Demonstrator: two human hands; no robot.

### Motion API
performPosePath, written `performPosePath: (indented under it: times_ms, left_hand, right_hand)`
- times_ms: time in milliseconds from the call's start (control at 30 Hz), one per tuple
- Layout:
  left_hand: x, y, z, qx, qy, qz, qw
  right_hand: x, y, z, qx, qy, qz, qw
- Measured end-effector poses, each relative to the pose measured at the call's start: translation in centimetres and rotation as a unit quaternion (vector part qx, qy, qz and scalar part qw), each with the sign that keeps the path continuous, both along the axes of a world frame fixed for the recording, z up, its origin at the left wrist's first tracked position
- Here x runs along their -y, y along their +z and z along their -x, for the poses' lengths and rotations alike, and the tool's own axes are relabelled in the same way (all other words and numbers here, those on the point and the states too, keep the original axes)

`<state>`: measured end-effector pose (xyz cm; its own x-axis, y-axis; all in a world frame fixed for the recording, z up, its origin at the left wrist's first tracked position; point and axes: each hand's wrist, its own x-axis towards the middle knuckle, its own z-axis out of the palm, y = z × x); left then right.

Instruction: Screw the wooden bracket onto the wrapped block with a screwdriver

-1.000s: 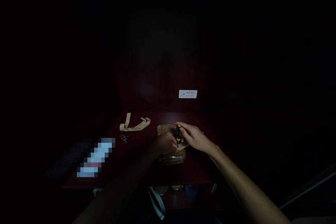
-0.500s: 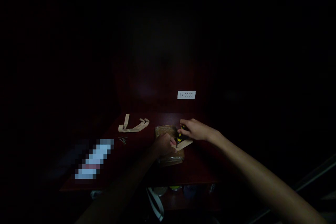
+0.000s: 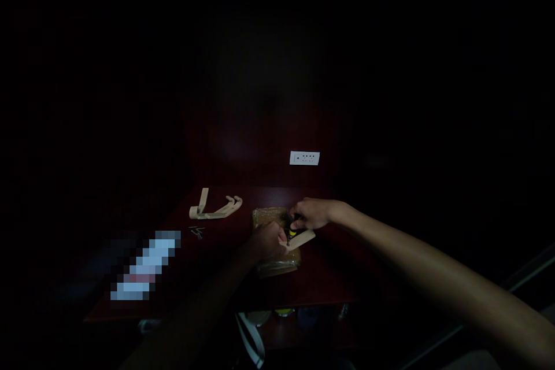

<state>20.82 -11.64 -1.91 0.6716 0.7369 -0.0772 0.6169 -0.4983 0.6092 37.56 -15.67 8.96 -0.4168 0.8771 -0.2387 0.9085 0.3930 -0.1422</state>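
My right hand (image 3: 311, 213) is closed around a black and yellow screwdriver (image 3: 292, 233), whose tip points down at a pale wooden piece (image 3: 302, 239). My left hand (image 3: 269, 239) pinches the near end of that piece. Both rest over a brown block wrapped in clear plastic (image 3: 277, 269) on the dark red table (image 3: 217, 272). Whether a screw sits under the tip is too small to tell. Left of the block lies a pale wooden assembly with curved hooks (image 3: 217, 214), and several screws (image 3: 196, 232) are scattered in front of it.
A pixelated bright patch (image 3: 146, 266) covers something at the table's left. A white socket panel (image 3: 304, 158) is on the back wall. Below the front edge hang a pale strap (image 3: 252, 341) and shelf items. The surroundings are very dark.
My right hand has closed over the screwdriver's handle from above, hiding more of it, and its wrist is turned differently. The whole view has shifted slightly, moving things left.
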Motion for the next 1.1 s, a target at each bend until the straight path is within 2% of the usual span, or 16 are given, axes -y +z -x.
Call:
performPosePath:
  times_ms: [100,233,333,433,533,733,867,1000,1100]
  left_hand:
    - [0.1,0.0,0.0,0.001,0.0,-0.003,1.0]
    - [0.1,0.1,0.0,-0.003,0.006,0.0,1.0]
    - [0.2,0.0,0.1,0.0,0.002,-0.002,1.0]
    - [0.2,-0.1,0.2,0.006,-0.005,-0.009,1.0]
    - [0.1,-0.4,0.3,0.008,-0.004,-0.014,1.0]
    - [-0.2,-1.0,-0.1,0.0,0.009,-0.014,1.0]
    - [-0.2,-0.8,-0.2,-0.003,0.013,-0.019,1.0]
    - [0.0,-0.7,-0.1,-0.009,0.021,-0.016,1.0]
    - [0.1,-0.8,0.0,-0.009,0.018,-0.015,1.0]
  right_hand:
    - [-0.6,0.5,0.9,0.014,-0.019,0.025,0.999]
    - [-0.8,0.9,1.8,0.08,-0.039,0.016,0.996]
    - [-0.5,1.1,2.0,0.107,-0.069,0.045,0.991]
    - [-0.2,1.1,1.8,0.068,-0.078,0.055,0.993]
    - [-0.3,0.9,1.6,0.019,-0.048,0.044,0.998]
    - [-1.6,0.4,1.3,0.014,-0.018,0.034,0.999]
    - [-2.3,-0.2,0.8,-0.003,-0.039,0.067,0.997]
    - [-2.7,-0.3,0.7,0.041,-0.098,0.074,0.992]
    - [-2.7,0.0,0.8,0.036,-0.09,0.096,0.991]
